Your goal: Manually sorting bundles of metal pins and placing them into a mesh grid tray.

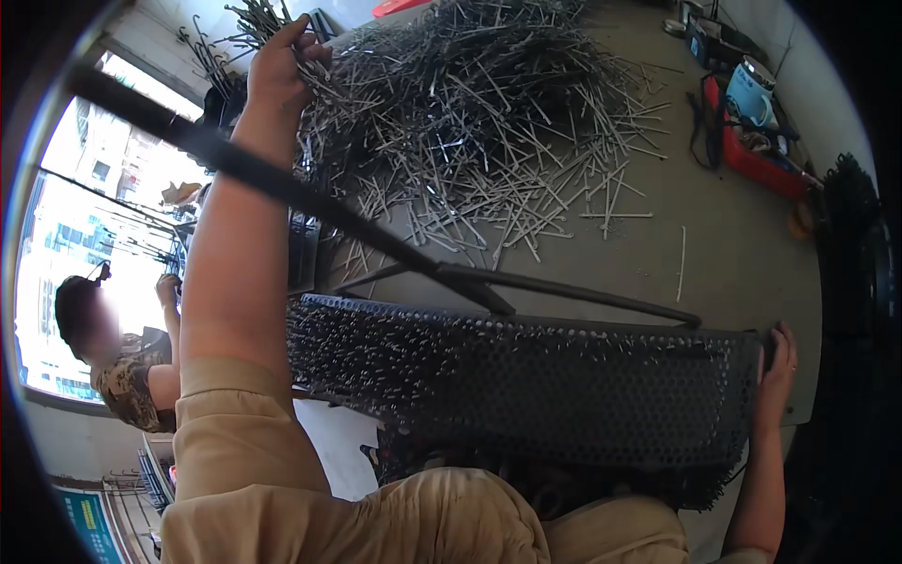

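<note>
Head: thin rods (pixel 254 25) in left hand (pixel 282 68); right hand (pixel 778 372) touching perforated panel (pixel 583 395).

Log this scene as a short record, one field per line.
Left hand: raised at upper left, curled at a bunch of thin rods; grip unclear
Right hand: at the right end of the perforated board
Board: dark, small tips studding mostly its left part
Table: loose rod pile; red tray and blue container at right
Background: another person at left
</note>
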`<action>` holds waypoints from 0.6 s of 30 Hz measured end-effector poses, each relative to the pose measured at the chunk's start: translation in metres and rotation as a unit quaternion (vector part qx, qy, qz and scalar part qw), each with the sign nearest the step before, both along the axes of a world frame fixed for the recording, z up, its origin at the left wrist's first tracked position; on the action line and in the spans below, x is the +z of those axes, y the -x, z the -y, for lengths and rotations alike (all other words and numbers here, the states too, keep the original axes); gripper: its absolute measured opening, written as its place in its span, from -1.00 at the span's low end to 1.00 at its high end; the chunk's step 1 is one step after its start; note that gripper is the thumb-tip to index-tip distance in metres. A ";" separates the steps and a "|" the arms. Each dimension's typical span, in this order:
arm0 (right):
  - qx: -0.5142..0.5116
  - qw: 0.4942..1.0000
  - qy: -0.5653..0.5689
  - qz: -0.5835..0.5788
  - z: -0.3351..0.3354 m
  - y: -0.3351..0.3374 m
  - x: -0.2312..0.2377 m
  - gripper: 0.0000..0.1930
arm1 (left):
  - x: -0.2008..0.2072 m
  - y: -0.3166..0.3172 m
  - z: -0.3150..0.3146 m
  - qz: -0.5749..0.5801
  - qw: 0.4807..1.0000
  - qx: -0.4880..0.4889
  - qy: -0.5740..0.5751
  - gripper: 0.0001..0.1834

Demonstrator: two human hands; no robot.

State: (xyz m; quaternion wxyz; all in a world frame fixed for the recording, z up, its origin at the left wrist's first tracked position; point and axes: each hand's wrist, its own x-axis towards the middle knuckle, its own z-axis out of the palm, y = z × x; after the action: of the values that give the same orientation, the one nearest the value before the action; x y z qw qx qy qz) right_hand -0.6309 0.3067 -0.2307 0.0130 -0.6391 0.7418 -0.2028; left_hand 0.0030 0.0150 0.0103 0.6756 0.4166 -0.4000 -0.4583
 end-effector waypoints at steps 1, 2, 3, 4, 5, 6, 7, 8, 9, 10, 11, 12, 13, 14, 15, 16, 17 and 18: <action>0.012 1.000 0.018 0.010 0.001 -0.001 0.002 -0.67 | 0.015 0.000 -0.012 0.009 1.000 0.015 0.005 -0.83; 0.015 0.999 0.032 0.008 0.002 0.002 0.003 -0.67 | 0.029 -0.002 -0.027 0.007 1.000 0.018 0.020 -0.83; 0.019 0.999 0.016 0.028 0.002 0.010 0.000 -0.68 | 0.042 -0.004 -0.046 0.000 1.000 -0.010 0.022 -0.83; 0.025 0.998 -0.007 0.049 -0.006 0.019 0.001 -0.70 | 0.056 -0.008 -0.074 -0.007 0.999 -0.038 0.018 -0.83; 0.031 0.998 0.007 0.048 -0.009 0.029 -0.006 -0.70 | 0.070 -0.014 -0.101 0.026 0.999 -0.034 -0.002 -0.82; 0.017 0.990 0.043 0.132 -0.007 0.042 -0.012 -0.71 | 0.080 -0.020 -0.126 0.054 0.998 -0.029 -0.022 -0.81; 0.007 0.973 0.074 0.217 -0.008 0.048 -0.011 -0.73 | 0.086 -0.021 -0.154 0.078 0.996 -0.010 -0.048 -0.81; 0.021 0.972 0.084 0.217 -0.010 0.040 0.006 -0.73 | 0.090 -0.018 -0.184 0.103 0.992 0.015 -0.073 -0.81; 0.021 0.946 0.164 0.279 -0.017 0.022 0.028 -0.75 | 0.090 -0.017 -0.215 0.087 0.993 -0.001 -0.076 -0.82; 0.021 0.910 0.238 0.338 -0.028 -0.001 0.053 -0.76 | 0.092 -0.012 -0.250 0.075 0.990 -0.054 -0.107 -0.81; 0.034 0.909 0.241 0.337 -0.042 -0.022 0.072 -0.76 | 0.087 0.006 -0.281 0.161 0.979 0.022 -0.121 -0.77; 0.097 0.883 0.249 0.386 -0.056 -0.046 0.090 -0.75 | 0.080 0.018 -0.307 0.112 0.982 -0.055 -0.142 -0.75; 0.160 0.848 0.251 0.437 -0.066 -0.067 0.099 -0.74 | 0.072 0.047 -0.337 0.120 0.976 -0.043 -0.178 -0.77; 0.215 0.821 0.196 0.491 -0.073 -0.091 0.112 -0.72 | 0.065 0.073 -0.366 0.142 0.968 -0.070 -0.196 -0.78; 0.266 0.787 0.137 0.539 -0.076 -0.118 0.124 -0.69 | 0.056 0.094 -0.390 0.163 0.958 -0.098 -0.214 -0.78; 0.342 0.728 0.080 0.589 -0.072 -0.150 0.137 -0.60 | 0.040 0.106 -0.411 0.169 0.950 -0.165 -0.204 -0.80; 0.405 0.663 0.018 0.629 -0.072 -0.182 0.148 -0.49 | 0.026 0.129 -0.432 0.124 0.945 -0.175 -0.245 -0.79; 0.440 0.613 -0.055 0.654 -0.076 -0.210 0.156 -0.30 | 0.014 0.146 -0.451 0.075 0.935 -0.228 -0.263 -0.80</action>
State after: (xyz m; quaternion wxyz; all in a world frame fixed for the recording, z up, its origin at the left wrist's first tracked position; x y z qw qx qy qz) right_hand -0.4213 0.3826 -0.0747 0.6177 -0.5844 0.1762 -0.4959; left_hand -0.1429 0.4664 0.0243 0.3875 0.5102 -0.3992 -0.6559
